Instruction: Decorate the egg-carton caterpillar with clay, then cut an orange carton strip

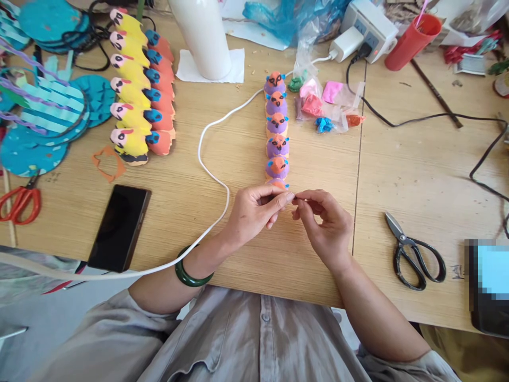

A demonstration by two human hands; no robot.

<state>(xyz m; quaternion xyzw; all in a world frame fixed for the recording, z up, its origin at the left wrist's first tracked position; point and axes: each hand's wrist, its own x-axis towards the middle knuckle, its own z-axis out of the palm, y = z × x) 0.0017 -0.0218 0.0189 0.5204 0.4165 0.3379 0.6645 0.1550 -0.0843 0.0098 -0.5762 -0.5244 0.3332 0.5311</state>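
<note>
Where the desk (170,212) spreads out: pale wood grain, one dark seam running away from the person on the right side; carries the rows, tools and packets noted below.
Turquoise pieces (37,151): overlapping at far left, some with white stripes.
Yellow row (133,58): six figures with pale pink heads, lined up left of centre.
Orange row (166,95): six figures with blue heads, just beside the yellow row, on its right.
White cylinder (204,40): upright on white paper (238,66), toward the far side; top runs out of view.
Purple row (277,148): six purple figures capped in orange, blue tabs at their sides, straight ahead of the person; most show dark markings on top; nearest one partly hidden by the left hand (258,209).
Left hand: at the near end of the purple row; green bangle (194,283) on the wrist; grip closed in a thumb-and-forefinger pinch on a dark bit (296,198).
Right hand (328,225): meets the left hand from the other side; grip likewise pinched on the dark bit.
Black phone (119,228): flat, screen up, left of the left hand.
Black-handled scissors (403,240): right of the right hand, tips pointing away from the person.
Red cup (413,42): far right side, a thin pink stick in it.
Red-handled scissors (27,192): near the left edge.
Small packets (312,105): clustered right of the purple row; pink, red, blue, orange and green contents.
Dark bit: between the two grips; too small to identify.
</note>
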